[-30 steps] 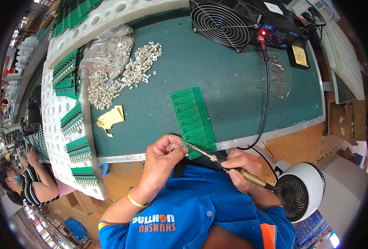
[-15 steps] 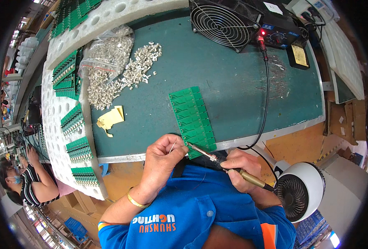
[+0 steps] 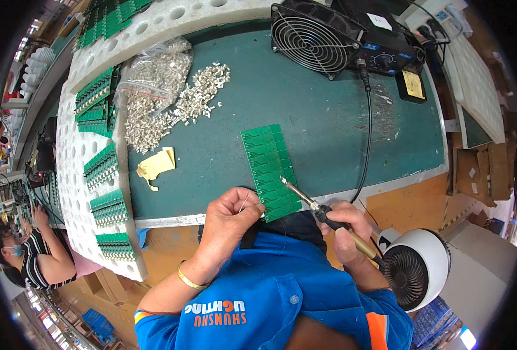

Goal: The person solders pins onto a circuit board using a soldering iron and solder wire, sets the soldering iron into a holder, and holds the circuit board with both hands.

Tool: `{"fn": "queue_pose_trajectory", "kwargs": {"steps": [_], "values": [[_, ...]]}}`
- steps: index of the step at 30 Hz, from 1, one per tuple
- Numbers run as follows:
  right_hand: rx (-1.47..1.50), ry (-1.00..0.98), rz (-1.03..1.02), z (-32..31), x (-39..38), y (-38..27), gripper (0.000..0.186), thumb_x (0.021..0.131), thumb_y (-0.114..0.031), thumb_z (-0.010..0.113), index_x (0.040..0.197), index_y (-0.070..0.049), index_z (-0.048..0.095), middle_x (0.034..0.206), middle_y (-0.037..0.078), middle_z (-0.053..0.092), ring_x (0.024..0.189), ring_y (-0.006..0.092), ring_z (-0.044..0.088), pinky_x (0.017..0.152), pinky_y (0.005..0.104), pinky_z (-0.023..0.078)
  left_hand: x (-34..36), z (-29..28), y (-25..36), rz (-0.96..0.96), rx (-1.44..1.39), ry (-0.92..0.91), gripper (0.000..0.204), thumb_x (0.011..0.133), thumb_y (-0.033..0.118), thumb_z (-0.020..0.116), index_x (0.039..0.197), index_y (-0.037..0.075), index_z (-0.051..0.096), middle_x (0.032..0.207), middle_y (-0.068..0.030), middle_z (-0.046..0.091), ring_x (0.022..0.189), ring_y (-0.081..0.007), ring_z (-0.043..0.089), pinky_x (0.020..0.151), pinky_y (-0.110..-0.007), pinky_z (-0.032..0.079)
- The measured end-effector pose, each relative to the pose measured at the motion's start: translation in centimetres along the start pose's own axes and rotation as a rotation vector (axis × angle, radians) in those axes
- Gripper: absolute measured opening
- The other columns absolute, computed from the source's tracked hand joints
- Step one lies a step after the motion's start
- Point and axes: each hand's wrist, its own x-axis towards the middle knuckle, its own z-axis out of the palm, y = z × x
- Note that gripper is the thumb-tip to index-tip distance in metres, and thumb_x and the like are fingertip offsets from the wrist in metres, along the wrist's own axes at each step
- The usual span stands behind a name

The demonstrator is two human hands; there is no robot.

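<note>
1. Right hand is wrapped tight round the handle of one soldering iron; the tip points up-left and touches the near part of the green circuit board panel.
2. Left hand is pinched shut on one thin solder wire, thumb and forefinger together; the wire rises just beside the panel's near left corner.
3. One panel only under the hands, a long strip of small boards lying on the green mat at the bench's near edge.
4. Left wrist bent, a gold bangle on it; both forearms come up from the blue shirt.
5. Further out: one heap of small metal parts; one black fan; one white fan at the right elbow.
</note>
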Motion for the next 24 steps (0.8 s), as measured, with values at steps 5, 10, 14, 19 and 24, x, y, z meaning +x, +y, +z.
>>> {"fn": "queue_pose_trajectory", "kwargs": {"steps": [5, 10, 14, 19, 24], "values": [[-0.1, -0.048, -0.103, 1.2, 0.7, 0.3, 0.034, 0.097, -0.025, 0.056, 0.115, 0.004, 0.057, 0.087, 0.014, 0.06, 0.074, 0.0201, 0.061, 0.068, 0.0323, 0.05, 0.0, 0.0, 0.0, 0.009, -0.003, -0.035, 0.004, 0.087, 0.002, 0.064, 0.091, 0.003, 0.063, 0.078, 0.0057, 0.058, 0.07, -0.0002, 0.048, 0.065, -0.017, 0.039], [-0.138, -0.042, -0.146, 2.3, 1.1, 0.8, 0.038, 0.099, -0.028, 0.055, 0.12, 0.004, 0.055, 0.092, 0.016, 0.061, 0.08, 0.0221, 0.062, 0.073, 0.0332, 0.051, -0.1, 0.4, 0.2, 0.023, -0.037, -0.085, 0.006, 0.088, 0.003, 0.063, 0.093, 0.001, 0.063, 0.079, 0.0048, 0.059, 0.07, -0.0006, 0.048, 0.065, -0.017, 0.039], [-0.184, -0.024, -0.155, 2.5, 1.3, 0.9, 0.039, 0.099, -0.029, 0.054, 0.12, 0.004, 0.055, 0.093, 0.016, 0.061, 0.081, 0.0214, 0.062, 0.074, 0.0332, 0.052, -0.1, 0.6, 0.4, 0.033, -0.071, -0.134, 0.006, 0.088, 0.003, 0.064, 0.094, 0.001, 0.063, 0.08, 0.0036, 0.061, 0.071, -0.0009, 0.05, 0.067, -0.017, 0.04], [-0.195, -0.011, -0.153, 2.5, 1.3, 0.9, 0.039, 0.1, -0.03, 0.054, 0.119, 0.003, 0.054, 0.093, 0.016, 0.06, 0.081, 0.021, 0.062, 0.074, 0.0332, 0.052, 0.1, 0.7, 0.1, 0.056, -0.103, -0.137, 0.009, 0.089, 0.002, 0.065, 0.097, 0.0, 0.062, 0.083, 0.0012, 0.064, 0.074, -0.0026, 0.055, 0.071, -0.018, 0.044], [-0.099, 0.027, -0.107, 2.8, 1.2, 1.1, 0.042, 0.1, -0.034, 0.053, 0.12, 0.003, 0.053, 0.093, 0.014, 0.059, 0.081, 0.0203, 0.062, 0.075, 0.0332, 0.052, 0.2, 0.7, -0.1, 0.049, -0.126, -0.129, 0.011, 0.089, 0.002, 0.065, 0.099, 0.0, 0.062, 0.086, -0.0003, 0.065, 0.077, -0.0036, 0.057, 0.073, -0.019, 0.046]]}}
